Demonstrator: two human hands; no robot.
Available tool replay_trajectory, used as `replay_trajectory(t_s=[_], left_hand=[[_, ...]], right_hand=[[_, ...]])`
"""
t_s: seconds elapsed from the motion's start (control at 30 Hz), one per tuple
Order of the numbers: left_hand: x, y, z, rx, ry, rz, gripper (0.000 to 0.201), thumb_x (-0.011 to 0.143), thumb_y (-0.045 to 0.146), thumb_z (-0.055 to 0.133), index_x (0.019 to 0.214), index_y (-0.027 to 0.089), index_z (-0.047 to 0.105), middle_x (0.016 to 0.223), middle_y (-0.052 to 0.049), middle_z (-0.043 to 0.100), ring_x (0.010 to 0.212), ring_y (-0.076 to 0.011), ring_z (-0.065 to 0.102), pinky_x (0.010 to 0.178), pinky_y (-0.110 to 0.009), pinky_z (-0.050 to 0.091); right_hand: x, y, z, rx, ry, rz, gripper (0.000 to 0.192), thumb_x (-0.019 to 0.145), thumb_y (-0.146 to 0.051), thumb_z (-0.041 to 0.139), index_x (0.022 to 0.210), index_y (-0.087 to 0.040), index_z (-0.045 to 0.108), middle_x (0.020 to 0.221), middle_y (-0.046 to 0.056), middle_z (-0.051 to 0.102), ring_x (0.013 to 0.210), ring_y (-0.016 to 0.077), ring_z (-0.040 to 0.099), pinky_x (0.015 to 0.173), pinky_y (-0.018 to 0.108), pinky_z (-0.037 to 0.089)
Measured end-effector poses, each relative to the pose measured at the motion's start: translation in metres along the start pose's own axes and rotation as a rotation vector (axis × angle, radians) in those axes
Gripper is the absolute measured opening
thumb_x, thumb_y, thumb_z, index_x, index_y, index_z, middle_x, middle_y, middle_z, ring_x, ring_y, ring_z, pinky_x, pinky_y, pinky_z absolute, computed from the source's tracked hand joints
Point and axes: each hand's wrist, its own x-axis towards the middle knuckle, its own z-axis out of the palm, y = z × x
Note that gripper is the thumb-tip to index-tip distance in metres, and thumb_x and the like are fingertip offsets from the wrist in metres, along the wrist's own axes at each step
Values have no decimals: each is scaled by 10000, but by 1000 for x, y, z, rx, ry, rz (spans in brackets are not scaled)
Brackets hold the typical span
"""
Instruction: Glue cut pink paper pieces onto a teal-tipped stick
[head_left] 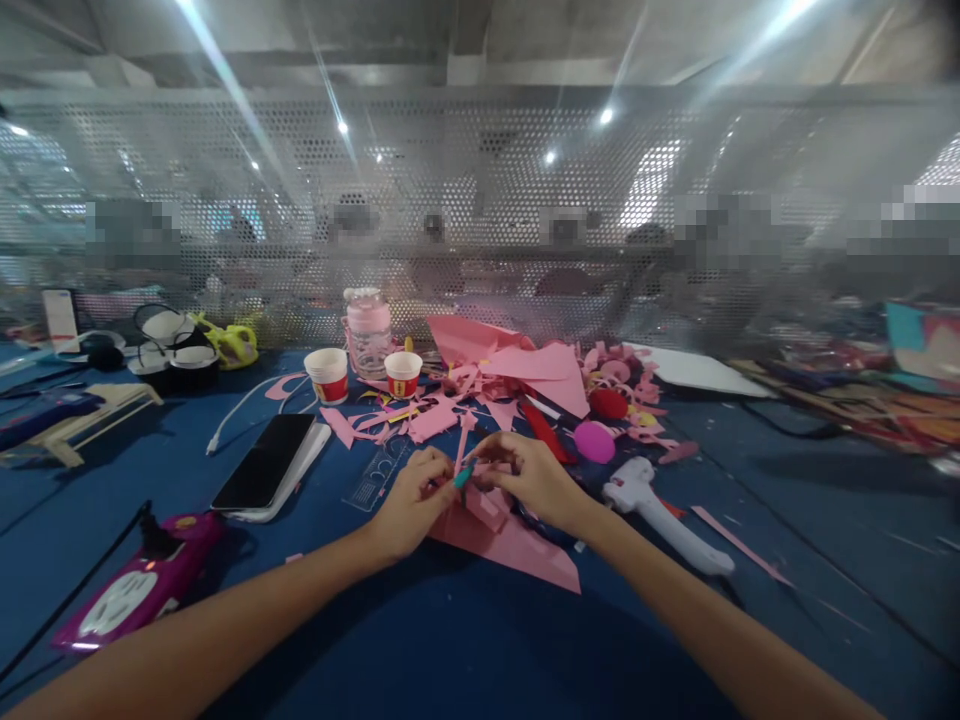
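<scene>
Head camera: a blue table [480, 640] is seen strewn with craft litter behind the hands, where pink paper scraps [450, 410] are heaped in front of a perforated metal screen [480, 200]. Two small red-and-white paper cups [328, 375] are stood at the back of the heap, with a pink-lidded jar [367, 330] placed between and just behind them. A black phone [264, 462] is laid on a white pad to the left of the hands, and a magenta power strip [139, 585] is set nearer the table's front edge on the left. To the right of the hands a white glue gun [660, 510] is laid on its side, and a magenta ball [595, 441] is found just behind it. A clear ruler [379, 475] is placed flat just behind the left hand. A large pink paper sheet [510, 545] is spread on the table directly under both hands, partly hidden by them. The left hand [409, 500] is reached in from the lower left with the fingers curled and pressed together, and a small teal tool [463, 476] is pinched at its fingertips. The right hand [529, 478] is brought in from the lower right, its fingers bent and closed on a small pink paper piece [480, 500] held against the tool; how tightly it is held cannot be told. Both forearms are stretched low over the table and the hands are met at the middle.
</scene>
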Motion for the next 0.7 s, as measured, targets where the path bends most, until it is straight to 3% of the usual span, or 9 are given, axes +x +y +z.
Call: replay_trajectory(t_s=[0.13, 0.3, 0.43, 0.57, 0.7], left_hand=[[0, 0, 0, 28, 18, -9, 232, 818, 331, 459, 640, 182, 469, 743, -23, 497, 783, -169, 440, 734, -292, 349], [-1, 0, 0, -25, -42, -14, 204, 804, 334, 480, 666, 185, 491, 744, -27, 515, 797, -174, 459, 748, -293, 364], [-2, 3, 0, -78, -44, -68, 166, 797, 318, 494, 716, 181, 542, 801, -37, 538, 800, -169, 491, 758, -282, 379], [-3, 5, 0, -77, -19, -139, 226, 799, 342, 486, 663, 170, 540, 688, -10, 531, 685, -141, 484, 667, -244, 372], [-3, 3, 1, -92, 22, -184, 251, 806, 355, 477, 659, 163, 545, 645, 4, 529, 642, -127, 474, 626, -227, 360]], right_hand=[[-6, 11, 5, 165, 103, 98, 225, 688, -334, 650, 799, -141, 622, 773, 49, 663, 721, 169, 629, 683, 304, 499], [-9, 15, 14, 428, 141, 176, 230, 625, -326, 697, 764, -153, 635, 781, 55, 687, 776, 186, 646, 759, 336, 501], [-14, 11, 22, 451, 183, 167, 242, 639, -333, 678, 799, -162, 621, 794, 50, 675, 770, 183, 647, 746, 341, 513], [-16, 3, 18, 172, 225, 99, 253, 768, -364, 549, 908, -155, 573, 734, 38, 626, 675, 156, 622, 622, 288, 509], [-18, -12, -1, -488, 321, 118, 195, 825, -233, 408, 944, -117, 508, 815, 108, 605, 764, 206, 593, 680, 341, 477]])
